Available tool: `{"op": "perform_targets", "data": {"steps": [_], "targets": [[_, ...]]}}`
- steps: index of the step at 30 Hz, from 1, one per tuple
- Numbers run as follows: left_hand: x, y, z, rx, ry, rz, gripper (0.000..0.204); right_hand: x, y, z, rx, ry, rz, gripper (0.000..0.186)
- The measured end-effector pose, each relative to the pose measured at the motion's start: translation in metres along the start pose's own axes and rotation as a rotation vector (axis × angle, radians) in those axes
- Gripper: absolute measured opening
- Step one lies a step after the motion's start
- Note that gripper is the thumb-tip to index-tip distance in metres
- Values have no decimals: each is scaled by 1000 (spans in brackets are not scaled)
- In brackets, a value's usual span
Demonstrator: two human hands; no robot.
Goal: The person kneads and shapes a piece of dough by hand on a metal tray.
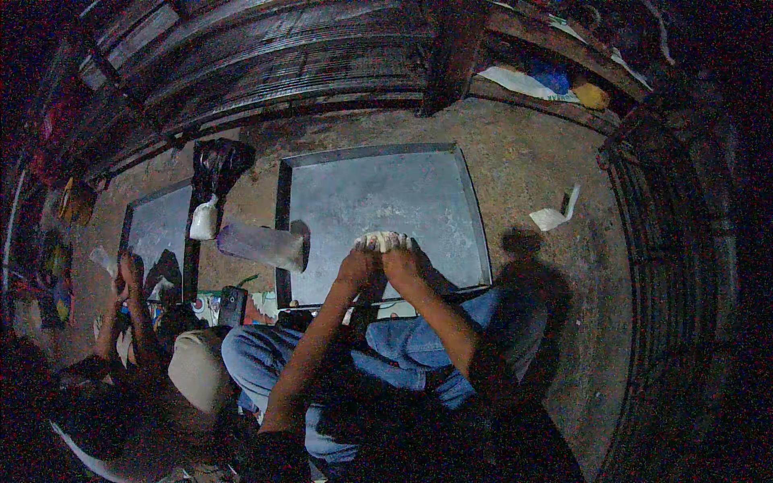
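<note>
Both my hands are together over the near part of a large metal tray (346, 189). My left hand (362, 259) and my right hand (401, 259) close side by side on a pale lump of dough (385, 241). White powder coats my fingertips. Most of the dough is hidden beneath my fingers. The tray lies on the floor before my crossed legs, with faint whitish smears on its surface. A stack of clear plastic bags (259, 245) rests across the tray's left rim.
A black plastic bag (221, 165) and a tied white bag (204, 219) lie between the trays. At left, a co-worker's hands (126, 274) work by a second tray (157, 219). A phone (232, 306) sits beside my knee. White powder on a small sheet (549, 219) lies right.
</note>
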State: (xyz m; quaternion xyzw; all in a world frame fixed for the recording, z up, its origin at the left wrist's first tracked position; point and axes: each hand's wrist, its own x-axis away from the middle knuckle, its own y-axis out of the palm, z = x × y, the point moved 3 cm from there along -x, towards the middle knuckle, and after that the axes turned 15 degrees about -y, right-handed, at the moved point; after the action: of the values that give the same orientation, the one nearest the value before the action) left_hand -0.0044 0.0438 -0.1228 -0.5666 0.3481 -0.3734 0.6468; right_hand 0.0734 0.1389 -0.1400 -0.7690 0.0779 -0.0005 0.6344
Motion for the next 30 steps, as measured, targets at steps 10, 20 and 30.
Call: {"op": "perform_targets", "data": {"steps": [10,20,30], "targets": [[28,9,14,289,-278,-235,24,-25,-14,-20,527,-26,-392,23],[32,-17,24,103,-178,-65,31,13,-56,28,-365,73,-281,34],[-20,7,7,107,-73,-338,23,37,14,17,-300,2,-33,21]]}}
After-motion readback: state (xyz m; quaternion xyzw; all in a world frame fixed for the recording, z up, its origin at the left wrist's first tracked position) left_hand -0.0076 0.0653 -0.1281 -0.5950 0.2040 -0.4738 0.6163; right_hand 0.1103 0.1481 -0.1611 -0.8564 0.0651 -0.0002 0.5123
